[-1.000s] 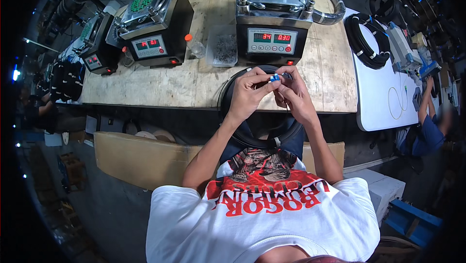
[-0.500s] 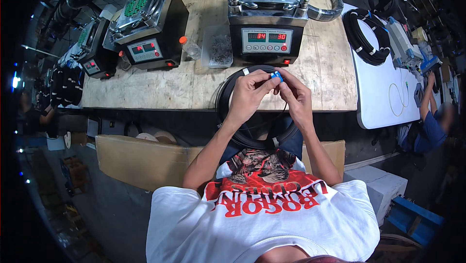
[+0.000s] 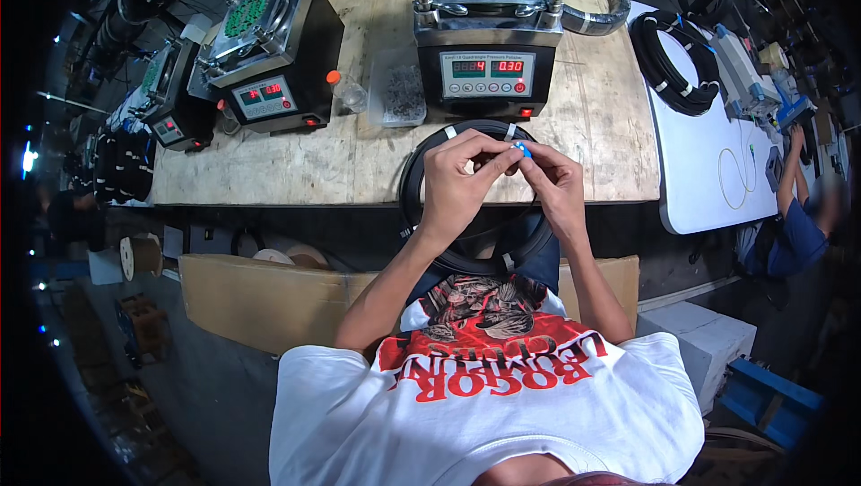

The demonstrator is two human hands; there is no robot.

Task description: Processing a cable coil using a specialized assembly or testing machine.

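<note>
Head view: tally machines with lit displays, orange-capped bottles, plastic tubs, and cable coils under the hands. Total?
Boxy dark machines with metal tops and red-lit displays: 3
Clear bottles with orange caps: 2
Clear plastic tub: 1
Round black cable coil under the hands: 1
Total: 7

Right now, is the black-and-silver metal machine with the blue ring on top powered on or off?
Powered on: the machine shows red digits lit and a red switch glowing below.
</note>
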